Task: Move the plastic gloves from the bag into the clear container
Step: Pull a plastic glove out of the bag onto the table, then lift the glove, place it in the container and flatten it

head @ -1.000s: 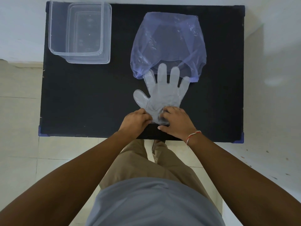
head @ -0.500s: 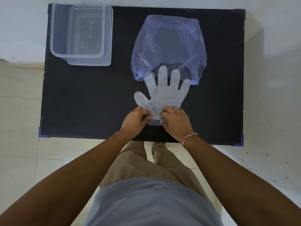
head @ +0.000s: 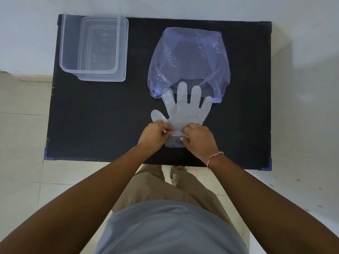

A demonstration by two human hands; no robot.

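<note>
The plastic glove (head: 185,114) lies flat on the black table (head: 102,114), fingertips just at the purple bag (head: 189,61) mouth. Left hand (head: 156,134) and right hand (head: 200,140) pinch its cuff, apparently folding it. Thin, limp, slippery film: best held at the cuff, well apart from the clear container (head: 93,46).

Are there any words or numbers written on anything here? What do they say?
None: no words, numbers or signs can be read here.
Clear container: no label or print shows.
Purple plastic bag: plain, no print.
Plastic glove: plain, no print.
Black table: nothing written on it.
</note>
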